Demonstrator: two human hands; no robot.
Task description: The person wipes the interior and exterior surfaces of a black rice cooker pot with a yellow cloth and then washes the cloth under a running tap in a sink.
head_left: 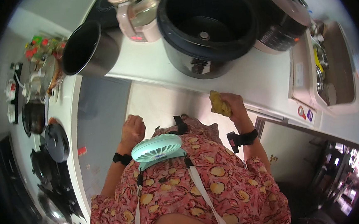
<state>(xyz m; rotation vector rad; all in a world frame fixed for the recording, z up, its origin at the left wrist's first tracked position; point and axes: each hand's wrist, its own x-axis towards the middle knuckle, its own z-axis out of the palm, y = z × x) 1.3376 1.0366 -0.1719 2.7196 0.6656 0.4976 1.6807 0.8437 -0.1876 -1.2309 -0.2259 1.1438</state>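
My right hand (235, 103) grips a crumpled yellow cloth (219, 104) just off the front edge of the white counter (151, 65). Curled into a fist, my left hand (133, 128) hangs over the floor with nothing visible in it. Straight ahead on the counter stands a large black cooker body (192, 68), its lid off and a small round metal piece at the bottom of its cavity. To its left, near the counter corner, is a dark deep inner pot (108, 51), its mouth turned towards the left.
A pink electric glass kettle (147, 31) with lit red marks stands behind the pot. Right of the cooker body are a lidded electric cooker (275, 30) and a beige bin (303, 69) holding dishes. Along the left counter sit a black lid (56, 142) and pans. A mint fan (157, 148) hangs at my chest.
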